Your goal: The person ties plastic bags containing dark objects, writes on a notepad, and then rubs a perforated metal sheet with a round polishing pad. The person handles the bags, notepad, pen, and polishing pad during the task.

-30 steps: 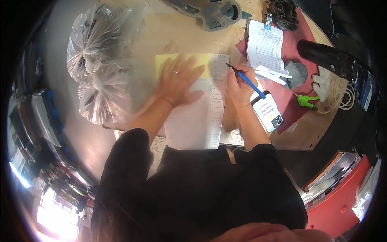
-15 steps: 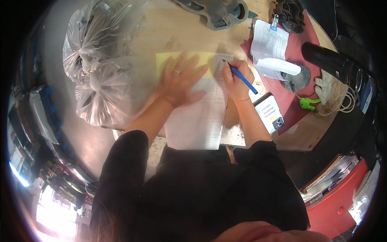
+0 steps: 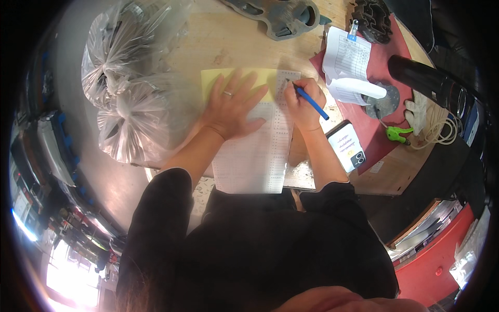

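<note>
In the head view, a blue pen [image 3: 314,105] sits right of the upper centre of the frame, its long axis slanting from upper left to lower right; the dark tip points up and left, and the blue barrel end points down and right. The right hand [image 3: 303,111] has its fingers closed round the pen near the tip, which lies at the top of the printed right-hand column; whether it touches the paper cannot be told. The left hand [image 3: 231,110] is spread flat, palm down and fingers fanned toward the top of the frame, gripping nothing and lying across the paper. That white printed form [image 3: 247,161] stands at the centre of the frame, its long axis running nearly straight from top to bottom, and a yellow sheet [image 3: 209,78] shows at its upper end. Below and right of the right hand, a phone [image 3: 344,144] lies back up on the desk [image 3: 208,39], its long axis tilted, camera end toward the lower right. At the upper right, clipped papers [image 3: 347,57] lie over a red sheet [image 3: 371,127], near a bright green tool [image 3: 396,134]. Tied plastic bags [image 3: 125,127] fill the upper left, and a grey metal part [image 3: 283,23] lies at the top edge.
</note>
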Motion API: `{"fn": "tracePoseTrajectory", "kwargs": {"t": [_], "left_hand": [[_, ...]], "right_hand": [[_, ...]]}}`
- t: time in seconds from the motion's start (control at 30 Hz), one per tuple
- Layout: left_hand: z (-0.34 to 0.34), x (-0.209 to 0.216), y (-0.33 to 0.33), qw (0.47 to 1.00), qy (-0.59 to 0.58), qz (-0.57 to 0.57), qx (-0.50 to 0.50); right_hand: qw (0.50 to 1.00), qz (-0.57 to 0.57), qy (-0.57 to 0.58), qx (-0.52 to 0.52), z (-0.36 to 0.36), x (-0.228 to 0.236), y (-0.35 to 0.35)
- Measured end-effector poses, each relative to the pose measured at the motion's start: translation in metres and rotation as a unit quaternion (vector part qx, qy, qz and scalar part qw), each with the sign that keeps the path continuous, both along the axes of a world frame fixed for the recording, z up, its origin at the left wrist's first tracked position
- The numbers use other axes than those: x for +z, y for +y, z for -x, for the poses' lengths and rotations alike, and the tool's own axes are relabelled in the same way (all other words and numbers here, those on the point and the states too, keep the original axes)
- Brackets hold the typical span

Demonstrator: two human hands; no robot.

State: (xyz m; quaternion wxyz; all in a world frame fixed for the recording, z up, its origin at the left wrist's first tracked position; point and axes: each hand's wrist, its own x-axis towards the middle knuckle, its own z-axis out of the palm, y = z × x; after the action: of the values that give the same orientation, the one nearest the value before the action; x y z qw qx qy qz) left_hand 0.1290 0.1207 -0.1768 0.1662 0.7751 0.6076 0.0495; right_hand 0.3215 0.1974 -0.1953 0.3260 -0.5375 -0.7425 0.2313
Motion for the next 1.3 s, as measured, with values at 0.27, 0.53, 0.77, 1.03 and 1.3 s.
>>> {"fn": "tracePoseTrajectory", "kwargs": {"t": [0.27,0.53,0.77,1.03,1.3], "left_hand": [[0.0,-0.0011,-0.0008,1.0,0.001,-0.007,0.0],[0.0002,-0.0008,-0.0001,1.0,0.004,0.001,-0.001],[-0.0001,-0.0002,-0.0004,1.0,0.007,0.008,0.001],[-0.0003,0.0001,-0.0004,1.0,0.013,0.0,0.001],[-0.0002,-0.0001,-0.0008,1.0,0.001,-0.008,0.001]], "right_hand": [[0.999,0.031,0.025,-0.02,0.0002,0.001,-0.0013],[1.0,0.016,0.024,-0.009,-0.0011,-0.0025,-0.0001],[0.999,0.0,0.037,-0.029,-0.0001,-0.0007,-0.001],[0.998,-0.017,0.044,-0.032,0.0042,-0.0004,0.0015],[0.999,-0.001,0.018,-0.035,0.002,0.0027,-0.0003]]}}
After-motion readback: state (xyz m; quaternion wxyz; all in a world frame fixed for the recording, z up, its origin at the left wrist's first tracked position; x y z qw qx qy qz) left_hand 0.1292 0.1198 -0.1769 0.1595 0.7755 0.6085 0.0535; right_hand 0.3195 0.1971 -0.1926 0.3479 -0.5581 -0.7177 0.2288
